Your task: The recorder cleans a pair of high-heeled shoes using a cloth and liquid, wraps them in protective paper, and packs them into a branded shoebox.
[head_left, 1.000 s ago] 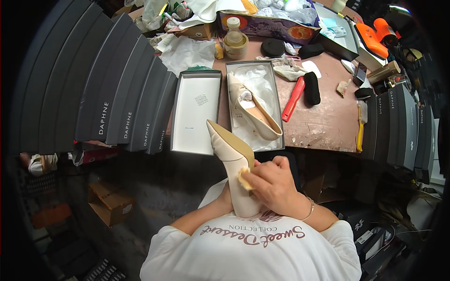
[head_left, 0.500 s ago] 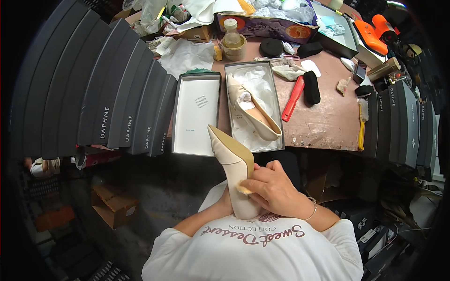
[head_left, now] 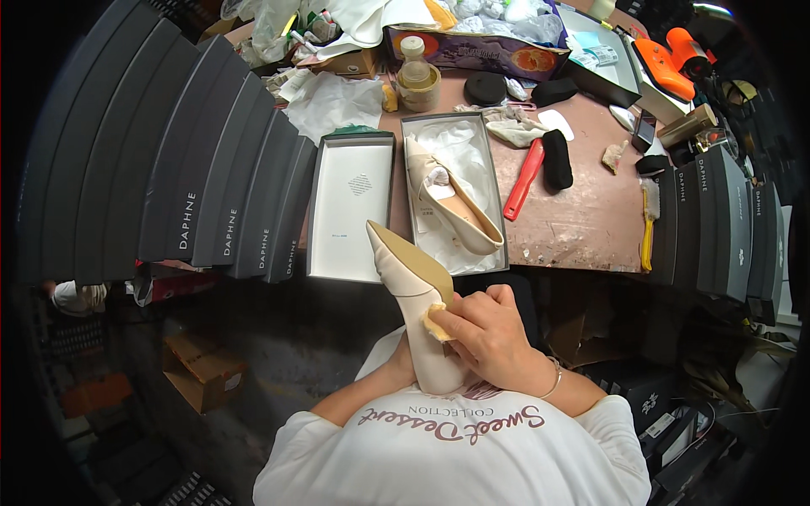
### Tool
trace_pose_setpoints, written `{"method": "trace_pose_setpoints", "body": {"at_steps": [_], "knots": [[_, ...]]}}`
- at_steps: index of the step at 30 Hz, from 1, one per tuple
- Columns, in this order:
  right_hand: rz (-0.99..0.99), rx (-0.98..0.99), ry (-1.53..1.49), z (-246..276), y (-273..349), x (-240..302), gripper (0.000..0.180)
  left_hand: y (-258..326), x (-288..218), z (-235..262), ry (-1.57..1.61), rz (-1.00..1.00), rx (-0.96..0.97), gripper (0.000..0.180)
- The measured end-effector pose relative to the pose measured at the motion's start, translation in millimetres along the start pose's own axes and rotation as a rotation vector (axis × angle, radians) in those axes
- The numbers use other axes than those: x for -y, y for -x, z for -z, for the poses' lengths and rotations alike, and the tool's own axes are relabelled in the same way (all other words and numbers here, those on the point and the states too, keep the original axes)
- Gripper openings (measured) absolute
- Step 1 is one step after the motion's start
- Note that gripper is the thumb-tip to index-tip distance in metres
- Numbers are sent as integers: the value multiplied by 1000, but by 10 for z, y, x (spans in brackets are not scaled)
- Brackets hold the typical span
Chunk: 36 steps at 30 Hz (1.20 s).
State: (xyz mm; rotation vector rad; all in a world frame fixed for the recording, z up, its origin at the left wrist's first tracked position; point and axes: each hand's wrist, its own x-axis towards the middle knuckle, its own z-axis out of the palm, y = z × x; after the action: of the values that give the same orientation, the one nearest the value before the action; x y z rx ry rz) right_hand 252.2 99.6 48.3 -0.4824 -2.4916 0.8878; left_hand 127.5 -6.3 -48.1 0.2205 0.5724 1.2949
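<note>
one pale shoe [head_left: 413,310] is between the hands, left hand [head_left: 401,363] holding it, right hand [head_left: 489,331] pinching a sponge [head_left: 436,324] against its side; rubbing seems unfinished. its mate [head_left: 456,205] already lies in the open box [head_left: 493,173].

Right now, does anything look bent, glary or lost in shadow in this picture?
In the head view, the dark grey boxes curve near the blackened rim, a fisheye effect; in the same view, a bright streak glares at the upper right edge, the floor lies in deep shadow, yet the held cream shoe looks well lit.
</note>
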Motion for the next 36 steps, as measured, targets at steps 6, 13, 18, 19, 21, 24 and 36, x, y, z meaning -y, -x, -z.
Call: {"method": "trace_pose_setpoints", "body": {"at_steps": [6, 13, 18, 19, 21, 24, 36], "knots": [[24, 53, -64, 23, 55, 21, 39, -2, 56, 51, -10, -2, -51, 37], [14, 107, -75, 47, 40, 36, 41, 12, -21, -89, -43, 33, -159, 29], [16, -53, 39, -1, -16, 22, 41, -4, -70, -76, -96, 23, -51, 29], [21, 1, 10, 14, 3, 20, 41, -1, -76, -105, -16, 55, -119, 29], [22, 108, -45, 50, 58, 5, 42, 4, -109, -206, 146, 127, -250, 29], [31, -9, 3, 21, 21, -8, 41, -21, -112, -154, 59, 59, -143, 32], [49, 86, -7, 78, -16, 8, 36, -43, -105, -163, -3, 76, -211, 33]]}}
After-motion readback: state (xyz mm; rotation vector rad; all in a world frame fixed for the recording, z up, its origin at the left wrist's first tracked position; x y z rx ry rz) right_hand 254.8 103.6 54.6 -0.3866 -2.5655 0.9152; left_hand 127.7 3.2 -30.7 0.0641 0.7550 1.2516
